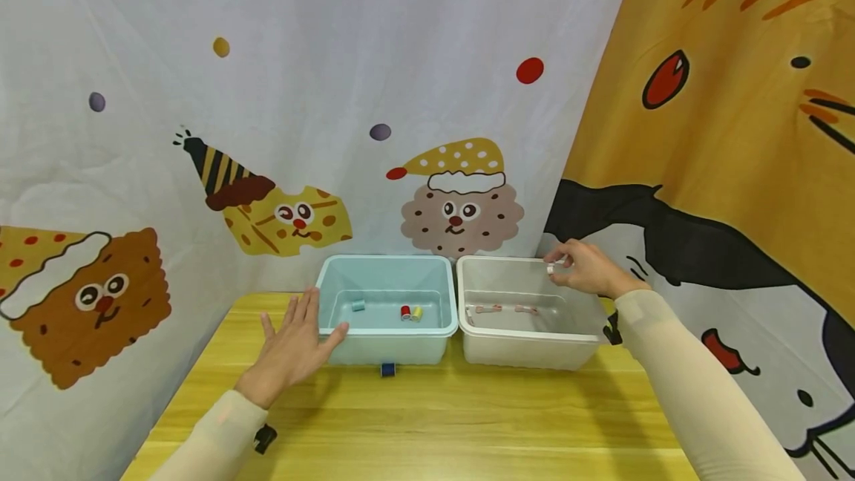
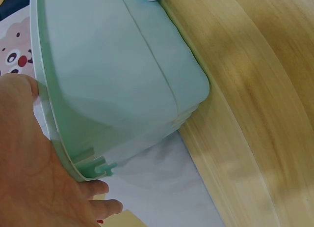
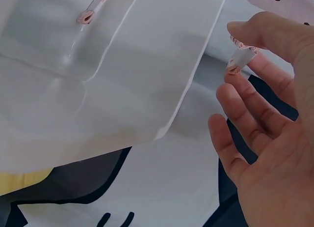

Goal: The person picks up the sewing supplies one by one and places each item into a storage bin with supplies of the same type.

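Observation:
My right hand (image 1: 589, 269) pinches a small pinkish bundle with a white band (image 3: 242, 56) between thumb and fingertips, above the right end of the white bin (image 1: 534, 351). Similar banded bundles (image 1: 488, 309) lie on that bin's floor; their exact kind is unclear. With its fingers extended, my left hand (image 1: 294, 347) rests at the left front corner of the light blue bin (image 1: 390, 347). Inside the blue bin are a light blue thread spool (image 1: 358, 305), a red spool (image 1: 404, 312) and a yellow spool (image 1: 417, 314).
A dark blue thread spool (image 1: 387, 370) stands on the wooden table (image 1: 427, 421), close against the front of the blue bin. The two bins sit side by side near the table's back edge. Behind them hangs a cartoon-printed curtain (image 1: 300, 95), which continues along the right side.

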`<state>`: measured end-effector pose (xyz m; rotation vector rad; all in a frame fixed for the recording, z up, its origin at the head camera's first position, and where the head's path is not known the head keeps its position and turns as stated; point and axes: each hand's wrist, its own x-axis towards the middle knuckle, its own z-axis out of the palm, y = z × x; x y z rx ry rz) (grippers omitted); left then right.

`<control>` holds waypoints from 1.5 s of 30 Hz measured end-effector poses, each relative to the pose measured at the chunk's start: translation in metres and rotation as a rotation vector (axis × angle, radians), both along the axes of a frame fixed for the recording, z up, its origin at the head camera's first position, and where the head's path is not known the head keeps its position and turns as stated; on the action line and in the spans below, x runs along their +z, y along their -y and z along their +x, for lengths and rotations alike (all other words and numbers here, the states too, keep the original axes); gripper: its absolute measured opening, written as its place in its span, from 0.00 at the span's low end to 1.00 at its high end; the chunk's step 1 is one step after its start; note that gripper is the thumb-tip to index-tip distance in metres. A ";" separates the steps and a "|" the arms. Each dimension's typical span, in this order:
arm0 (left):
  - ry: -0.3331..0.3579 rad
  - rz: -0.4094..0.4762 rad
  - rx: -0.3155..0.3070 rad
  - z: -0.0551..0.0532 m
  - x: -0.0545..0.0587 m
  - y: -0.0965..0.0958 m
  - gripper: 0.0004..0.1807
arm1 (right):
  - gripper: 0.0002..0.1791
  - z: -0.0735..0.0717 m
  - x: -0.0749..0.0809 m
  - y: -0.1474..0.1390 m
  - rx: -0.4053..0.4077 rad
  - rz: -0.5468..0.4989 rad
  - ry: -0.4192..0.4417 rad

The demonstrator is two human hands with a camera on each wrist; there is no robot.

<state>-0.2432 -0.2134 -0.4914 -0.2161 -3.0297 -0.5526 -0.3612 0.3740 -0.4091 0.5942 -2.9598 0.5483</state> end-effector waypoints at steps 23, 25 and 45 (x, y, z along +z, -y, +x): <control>0.009 -0.005 0.001 0.000 0.000 -0.001 0.65 | 0.28 0.007 -0.003 0.002 -0.012 0.038 0.015; 0.009 -0.005 0.002 0.000 0.000 -0.001 0.65 | 0.28 0.007 -0.004 0.005 -0.010 0.032 0.007; -0.004 -0.011 0.001 -0.001 0.000 -0.001 0.64 | 0.24 0.020 -0.006 0.031 0.024 0.006 -0.048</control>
